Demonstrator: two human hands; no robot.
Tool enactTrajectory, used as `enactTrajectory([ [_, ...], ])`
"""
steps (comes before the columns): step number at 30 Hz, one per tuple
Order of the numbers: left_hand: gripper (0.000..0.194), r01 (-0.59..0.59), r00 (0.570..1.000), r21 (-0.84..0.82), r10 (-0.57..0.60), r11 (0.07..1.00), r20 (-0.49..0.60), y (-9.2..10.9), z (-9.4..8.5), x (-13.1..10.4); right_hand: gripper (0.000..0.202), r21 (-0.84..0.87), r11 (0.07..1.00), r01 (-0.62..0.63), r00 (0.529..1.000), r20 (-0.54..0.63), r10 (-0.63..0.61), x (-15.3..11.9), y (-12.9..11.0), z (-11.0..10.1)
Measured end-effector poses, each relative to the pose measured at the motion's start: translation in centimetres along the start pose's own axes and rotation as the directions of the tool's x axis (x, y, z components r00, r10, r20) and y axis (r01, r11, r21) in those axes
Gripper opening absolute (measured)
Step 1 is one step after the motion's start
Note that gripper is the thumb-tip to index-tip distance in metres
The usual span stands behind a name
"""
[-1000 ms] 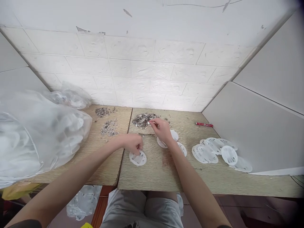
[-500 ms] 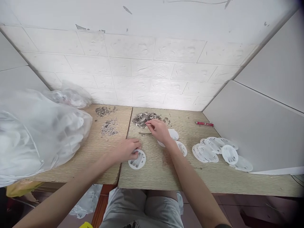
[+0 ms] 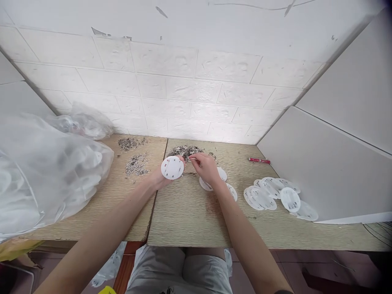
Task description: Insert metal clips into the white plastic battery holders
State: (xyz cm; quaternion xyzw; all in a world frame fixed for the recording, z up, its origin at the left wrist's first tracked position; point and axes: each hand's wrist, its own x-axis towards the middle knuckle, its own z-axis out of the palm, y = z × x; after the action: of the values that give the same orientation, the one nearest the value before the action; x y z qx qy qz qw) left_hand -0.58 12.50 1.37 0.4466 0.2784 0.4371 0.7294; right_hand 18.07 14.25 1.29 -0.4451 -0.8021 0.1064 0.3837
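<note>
My left hand [image 3: 159, 179] holds up a round white plastic battery holder [image 3: 172, 168], its flat slotted back facing me. The hand's fingers are mostly hidden behind the disc. Right beside it, thumb and forefinger of my right hand [image 3: 207, 166] pinch what looks like a small metal piece, too small to make out well. Just behind both hands lies a heap of small metal pieces [image 3: 186, 150]. Under and beside my right wrist rest a few more white discs [image 3: 221, 173]. A thin dark tool [image 3: 192, 174] lies between the hands, partly covered.
Overlapping white discs [image 3: 260, 197] lie to the right, with a red pen-like object [image 3: 259, 161] behind them. Two heaps of small metal parts [image 3: 137, 164] sit on the left table. A large clear bag of white parts [image 3: 76, 171] fills the far left. A white brick-pattern wall [image 3: 180, 90] closes the back.
My left hand has lifted the battery holder off the table, turned its back toward me and brought it up to my right hand. My right hand stays pinched near the metal heap.
</note>
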Motion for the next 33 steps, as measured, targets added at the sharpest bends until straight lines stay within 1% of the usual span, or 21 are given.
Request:
enactTrajectory([
  [2, 0.013, 0.030, 0.999, -0.086, -0.033, 0.996, -0.032, -0.4, -0.4, 0.1, 0.024, 0.002, 1.000, -0.009, 1.000, 0.018, 0.009, 0.0, -0.1, 0.1],
  [4, 0.014, 0.039, 0.996, -0.128, -0.048, 0.991, -0.069, -0.6, -0.7, 0.1, 0.024, 0.007, 1.000, -0.010, 1.000, 0.028, 0.010, -0.1, -0.2, 0.2],
  [7, 0.017, 0.021, 0.993, -0.126, -0.036, 0.992, -0.115, -0.7, -0.8, 0.3, 0.025, 0.022, 1.000, 0.003, 1.000, 0.025, -0.003, -0.2, -0.4, 0.4],
  [10, 0.019, -0.040, 0.986, -0.079, 0.026, 0.996, -0.164, -0.8, -0.7, 0.6, 0.026, 0.088, 0.996, -0.005, 1.000, -0.001, 0.005, -0.1, -1.0, 0.4],
  [12, 0.019, -0.095, 0.966, 0.010, 0.094, 0.995, -0.242, -0.9, -0.6, 0.8, 0.027, 0.164, 0.986, -0.027, 1.000, -0.010, 0.029, -0.1, -1.4, 0.3],
  [15, 0.020, -0.152, 0.898, 0.258, 0.242, 0.954, -0.368, -1.2, -0.6, 0.9, 0.034, 0.266, 0.962, -0.065, 0.998, 0.025, 0.060, 0.0, -2.0, 0.2],
  [17, 0.020, -0.164, 0.854, 0.416, 0.340, 0.894, -0.394, -1.3, -0.7, 0.9, 0.039, 0.303, 0.950, -0.081, 0.996, 0.066, 0.064, -0.1, -2.2, 0.3],
  [18, 0.020, -0.163, 0.841, 0.473, 0.373, 0.866, -0.392, -1.3, -0.8, 0.8, 0.041, 0.307, 0.948, -0.087, 0.995, 0.080, 0.065, -0.1, -2.3, 0.4],
  [20, 0.018, -0.171, 0.827, 0.532, 0.414, 0.830, -0.380, -1.3, -0.8, 0.8, 0.042, 0.283, 0.955, -0.088, 0.994, 0.092, 0.065, -0.2, -2.2, 0.6],
  [23, 0.021, -0.206, 0.835, 0.517, 0.425, 0.831, -0.350, -1.3, -0.7, 0.8, 0.036, 0.201, 0.975, -0.099, 0.994, 0.069, 0.086, 0.0, -1.9, 0.9],
  [25, 0.028, -0.227, 0.859, 0.476, 0.404, 0.850, -0.313, -1.3, -0.4, 0.8, 0.029, 0.155, 0.981, -0.120, 0.992, 0.043, 0.115, 0.3, -1.6, 0.6],
  [27, 0.036, -0.231, 0.891, 0.447, 0.373, 0.864, -0.260, -1.3, -0.2, 0.6, 0.026, 0.127, 0.977, -0.169, 0.985, -0.003, 0.171, 0.5, -1.4, -0.4],
  [28, 0.037, -0.231, 0.907, 0.443, 0.357, 0.866, -0.226, -1.2, -0.1, 0.5, 0.027, 0.121, 0.971, -0.208, 0.976, -0.039, 0.214, 0.5, -1.3, -1.2],
  [31, 0.031, -0.216, 0.935, 0.500, 0.326, 0.839, -0.143, -1.1, -0.1, 0.0, 0.038, 0.160, 0.928, -0.335, 0.916, -0.175, 0.361, -0.6, -0.9, -4.9],
  [32, 0.028, -0.204, 0.940, 0.535, 0.316, 0.820, -0.125, -1.0, -0.1, -0.1, 0.040, 0.150, 0.914, -0.378, 0.879, -0.252, 0.405, -1.4, -0.7, -6.4],
  [33, 0.026, -0.190, 0.944, 0.571, 0.308, 0.798, -0.115, -1.0, -0.2, -0.2, 0.040, 0.106, 0.891, -0.441, 0.827, -0.338, 0.450, -2.3, -0.3, -8.1],
])
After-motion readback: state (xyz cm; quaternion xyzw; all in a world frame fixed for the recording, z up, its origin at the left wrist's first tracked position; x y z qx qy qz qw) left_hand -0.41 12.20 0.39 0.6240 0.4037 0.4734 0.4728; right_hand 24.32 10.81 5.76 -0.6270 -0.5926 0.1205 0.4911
